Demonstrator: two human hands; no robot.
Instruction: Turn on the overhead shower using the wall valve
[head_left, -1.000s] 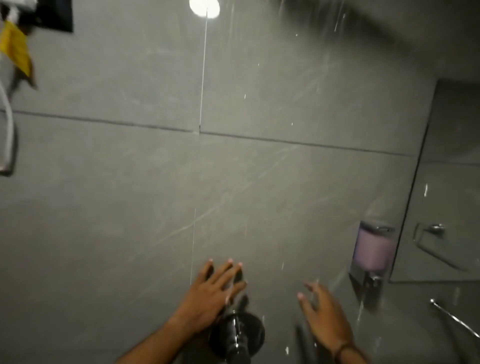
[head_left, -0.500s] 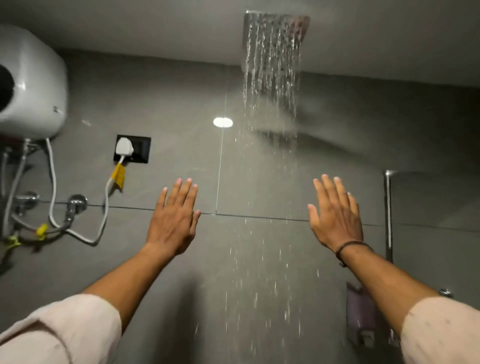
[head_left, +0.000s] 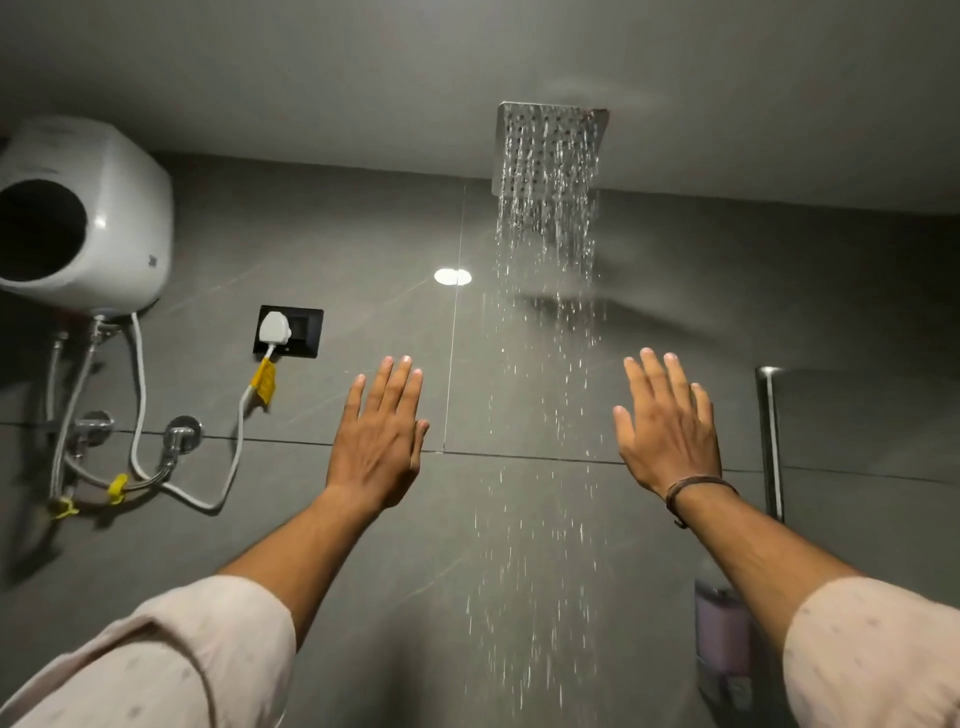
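A square chrome overhead shower head (head_left: 549, 150) hangs from the ceiling, and water streams (head_left: 540, 415) down from it between my two raised hands. My left hand (head_left: 379, 441) is held up flat, fingers apart, left of the stream and holding nothing. Right of the stream, my right hand (head_left: 667, 431) is also raised and empty, a dark band at its wrist. The wall valve is out of view below the frame.
A white water heater (head_left: 88, 213) hangs at upper left with hoses and angle valves (head_left: 176, 436) below it. A black socket (head_left: 288, 331) holds a white plug. A purple soap dispenser (head_left: 719, 634) and a chrome bar (head_left: 771, 441) sit on the right of the grey tiled wall.
A second ago both hands were low by the dark wall valve. The view has since tilted up to the running shower head, and both hands are raised beside the stream.
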